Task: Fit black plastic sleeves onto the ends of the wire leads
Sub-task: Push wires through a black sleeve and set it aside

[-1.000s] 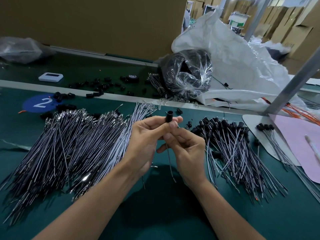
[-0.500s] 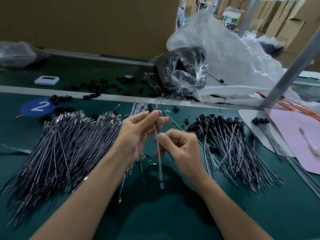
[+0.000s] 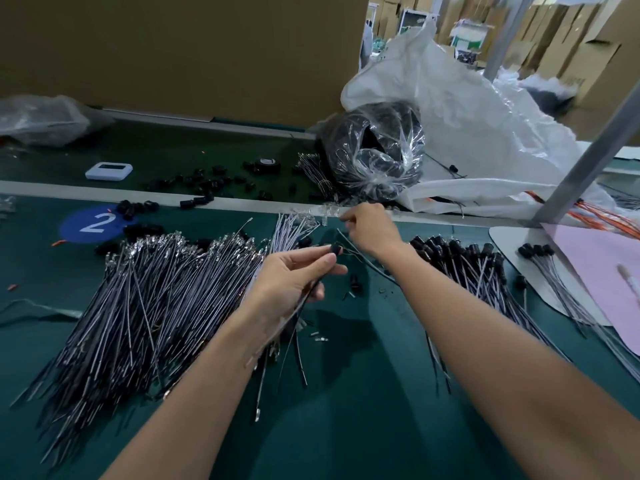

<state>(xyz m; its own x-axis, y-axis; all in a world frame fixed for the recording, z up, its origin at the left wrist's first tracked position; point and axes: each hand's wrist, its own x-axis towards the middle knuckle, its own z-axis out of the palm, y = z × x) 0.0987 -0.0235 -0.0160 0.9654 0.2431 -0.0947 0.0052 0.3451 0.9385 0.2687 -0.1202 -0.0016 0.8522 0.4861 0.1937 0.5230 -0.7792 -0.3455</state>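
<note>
The left hand (image 3: 294, 282) hovers over the middle of the green table (image 3: 346, 427), its thumb and curled fingers pinching a wire lead (image 3: 312, 289) whose upper end carries a black sleeve (image 3: 335, 250) just past the fingertips; the rest of the lead trails down toward the near edge. The right hand (image 3: 370, 226) reaches farther out, to the pale rail at the far edge of the table, its fingers curled beside a clear strip (image 3: 325, 211); whether they pinch anything cannot be told through the blur. A broad pile of bare leads (image 3: 138, 299) fans out on the left; the sleeved leads (image 3: 467, 265) lie in a heap on the right, black caps pointing far; loose sleeves (image 3: 207, 181) are scattered beyond the rail, near a small white device (image 3: 109, 170). A blue disc marked 2 (image 3: 95, 223) sits at far left; a clear bag of black parts (image 3: 377, 154) leans on a white sack (image 3: 467, 116); a pink sheet (image 3: 606, 271) lies at the right edge.
</note>
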